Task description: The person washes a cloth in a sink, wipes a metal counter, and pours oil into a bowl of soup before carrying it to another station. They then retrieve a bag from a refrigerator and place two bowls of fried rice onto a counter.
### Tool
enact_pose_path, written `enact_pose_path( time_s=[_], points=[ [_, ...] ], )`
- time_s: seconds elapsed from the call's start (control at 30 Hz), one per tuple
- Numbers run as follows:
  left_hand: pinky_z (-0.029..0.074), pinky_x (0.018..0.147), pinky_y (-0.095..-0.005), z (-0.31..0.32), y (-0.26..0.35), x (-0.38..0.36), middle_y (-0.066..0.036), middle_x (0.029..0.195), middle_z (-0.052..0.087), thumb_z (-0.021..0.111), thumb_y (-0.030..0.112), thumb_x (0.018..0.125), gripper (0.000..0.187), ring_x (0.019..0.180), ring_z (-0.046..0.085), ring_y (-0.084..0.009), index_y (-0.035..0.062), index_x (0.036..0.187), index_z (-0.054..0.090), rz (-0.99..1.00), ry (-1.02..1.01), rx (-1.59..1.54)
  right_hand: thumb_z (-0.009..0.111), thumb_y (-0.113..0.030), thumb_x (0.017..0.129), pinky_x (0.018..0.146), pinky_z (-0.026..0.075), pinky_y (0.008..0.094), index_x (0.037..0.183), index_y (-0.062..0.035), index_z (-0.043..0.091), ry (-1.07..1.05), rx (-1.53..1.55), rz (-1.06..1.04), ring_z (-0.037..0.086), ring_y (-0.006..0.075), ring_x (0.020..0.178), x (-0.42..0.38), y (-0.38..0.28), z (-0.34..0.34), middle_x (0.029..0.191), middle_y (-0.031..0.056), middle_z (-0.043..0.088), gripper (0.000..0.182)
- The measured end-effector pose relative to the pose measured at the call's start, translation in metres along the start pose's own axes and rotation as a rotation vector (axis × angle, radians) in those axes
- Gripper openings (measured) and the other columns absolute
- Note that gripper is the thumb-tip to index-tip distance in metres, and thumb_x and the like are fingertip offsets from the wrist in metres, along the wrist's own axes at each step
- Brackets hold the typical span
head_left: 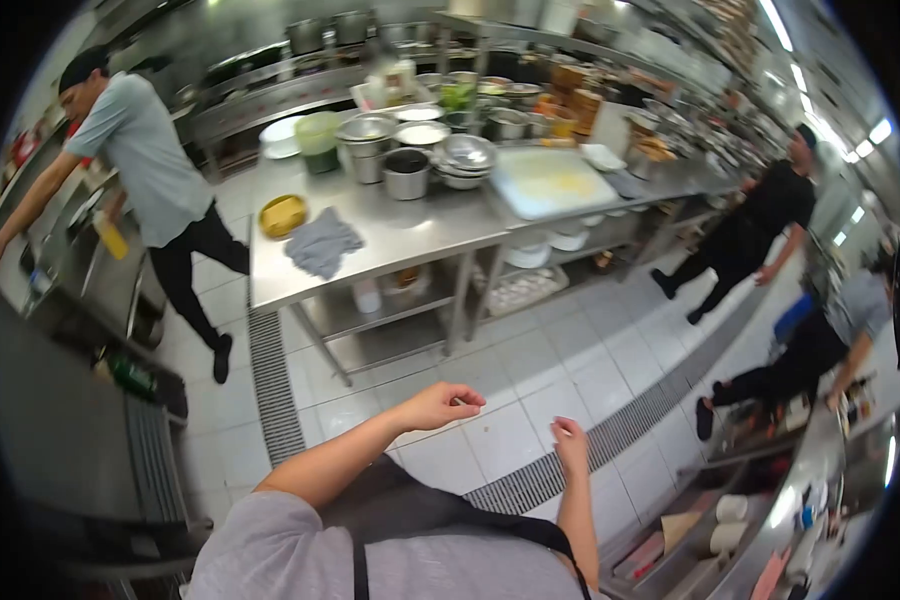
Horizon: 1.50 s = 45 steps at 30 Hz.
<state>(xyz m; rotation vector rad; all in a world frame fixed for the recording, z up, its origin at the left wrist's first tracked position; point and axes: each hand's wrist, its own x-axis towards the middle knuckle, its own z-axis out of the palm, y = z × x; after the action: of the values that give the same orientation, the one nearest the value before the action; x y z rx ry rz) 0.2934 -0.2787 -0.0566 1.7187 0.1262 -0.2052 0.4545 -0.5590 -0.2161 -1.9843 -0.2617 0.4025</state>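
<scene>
Two bare hands raised in front of the chest, nothing held in either: left hand (440, 405) loosely curled with fingertips drawn toward the thumb, right hand (570, 445) with fingers bent together, both empty and apart from each other above the white tiled floor (530, 370). Nearest to them, only a floor drain grate (610, 435) running diagonally past the right hand.

At near right, partly cut off by the frame edge, a steel counter (770, 530) with pale cups or tubs; contents too small to tell.

Farther off, centre, a steel work table (410, 240). On its near left end, a small yellow bowl (283, 215) with something yellow inside, just beside a crumpled grey cloth (322, 243). Behind these, a steel pot (406, 173), dark inside, contents hidden by its wall. Left of that, a green tub (319, 140). Stacked metal bowls (465, 158) to the right, then a white cutting board (550, 182) smeared with a yellowish trace. On the lower shelf, white plates (560, 245), half hidden under the tabletop.

Farthest back, more pots and trays along the wall, too blurred to sort.

Three other people around: one in a grey shirt (145, 150) leaning at far left, one in black (760, 225) walking at right, one bent low (820, 350) at the right edge, partly cut off.
</scene>
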Motion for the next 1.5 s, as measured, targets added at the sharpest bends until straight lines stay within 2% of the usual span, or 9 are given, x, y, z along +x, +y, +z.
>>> enact_pose_path(
  time_s=[0.23,0.57,0.73,0.8,0.9,1.0,1.13,1.37,1.5],
  points=[
    [0.043,0.074,-0.0235,-0.096,-0.046,-0.089,-0.004,0.093,0.058,0.056,0.017,0.082,0.026,0.083,0.054,-0.0099,0.0029,0.104,0.055,-0.12,0.32,-0.116,0.064,-0.023,0.073,0.067,0.045,0.0306,0.098,-0.0063,0.059,-0.49,-0.218,-0.309,0.056,0.021,0.076,0.016,-0.123,0.156,0.089,0.0119,0.058,0.031],
    [0.043,0.068,-0.0224,-0.154,-0.073,-0.15,-0.001,0.088,0.059,0.057,0.018,0.081,0.024,0.073,0.052,-0.0074,0.0047,0.102,0.057,-0.239,0.726,-0.194,0.058,-0.019,0.074,0.082,0.041,0.0372,0.098,-0.0049,0.057,-0.529,-0.212,-0.931,0.05,0.0328,0.095,0.127,-0.353,0.327,0.101,0.0171,0.052,0.027],
    [0.043,0.069,-0.0227,-0.148,-0.05,-0.141,-0.003,0.088,0.058,0.057,0.014,0.08,0.024,0.078,0.053,-0.0091,0.0047,0.103,0.055,-0.35,0.846,-0.305,0.06,-0.026,0.073,0.088,0.037,0.0401,0.1,-0.0049,0.057,-0.604,-0.398,-0.794,0.047,0.0338,0.102,0.199,-0.405,0.452,0.109,0.0192,0.049,0.035],
    [0.043,0.069,-0.023,-0.14,-0.052,-0.142,-0.004,0.087,0.058,0.057,0.013,0.08,0.025,0.077,0.054,-0.0098,0.0045,0.103,0.055,-0.339,0.944,-0.285,0.059,-0.029,0.072,0.091,0.031,0.0491,0.102,-0.0056,0.056,-0.465,-0.571,-0.45,0.043,0.0353,0.108,0.228,-0.401,0.48,0.116,0.0177,0.046,0.038],
    [0.043,0.069,-0.0226,-0.132,-0.048,-0.147,-0.004,0.085,0.058,0.057,0.011,0.08,0.025,0.076,0.054,-0.0105,0.0036,0.104,0.055,-0.401,1.285,-0.203,0.057,-0.03,0.072,0.091,0.025,0.0572,0.106,-0.0061,0.054,-0.416,-0.832,-0.57,0.04,0.0367,0.111,0.257,-0.385,0.477,0.121,0.0166,0.043,0.042],
    [0.043,0.068,-0.0219,-0.116,-0.047,-0.138,-0.004,0.085,0.058,0.057,0.009,0.08,0.025,0.076,0.054,-0.01,0.002,0.103,0.055,-0.369,1.469,-0.434,0.061,-0.025,0.069,0.089,0.032,0.0501,0.102,-0.0039,0.053,-0.667,-0.78,-0.961,0.043,0.0348,0.107,0.229,-0.378,0.487,0.117,0.0163,0.045,0.04],
    [0.043,0.069,-0.0211,-0.109,-0.035,-0.109,-0.003,0.086,0.059,0.056,0.009,0.08,0.025,0.076,0.054,-0.0091,0.0013,0.103,0.055,-0.407,1.484,-0.43,0.067,-0.01,0.062,0.077,0.041,0.0375,0.087,-0.0045,0.051,-1.263,-0.164,-1.022,0.049,0.0335,0.09,0.129,-0.38,0.492,0.1,0.016,0.047,0.03],
    [0.045,0.073,-0.0269,-0.088,-0.006,-0.112,-0.009,0.1,0.056,0.058,0.011,0.078,0.026,0.088,0.057,-0.0178,0.0048,0.104,0.054,-0.387,1.573,-0.23,0.069,-0.019,0.063,0.075,0.043,0.033,0.072,-0.0028,0.058,-1.481,0.342,-1.132,0.053,0.032,0.092,0.017,-0.444,0.514,0.115,0.0189,0.046,0.022],
    [0.045,0.073,-0.0268,-0.056,-0.015,-0.133,-0.008,0.098,0.057,0.059,0.011,0.078,0.026,0.087,0.057,-0.0177,0.0052,0.103,0.055,-0.438,1.739,-0.263,0.07,-0.023,0.061,0.077,0.044,0.0348,0.071,-0.0043,0.063,-1.612,-0.316,-1.494,0.055,0.0287,0.091,-0.019,-0.398,0.588,0.113,0.0155,0.05,0.022]
  ],
)
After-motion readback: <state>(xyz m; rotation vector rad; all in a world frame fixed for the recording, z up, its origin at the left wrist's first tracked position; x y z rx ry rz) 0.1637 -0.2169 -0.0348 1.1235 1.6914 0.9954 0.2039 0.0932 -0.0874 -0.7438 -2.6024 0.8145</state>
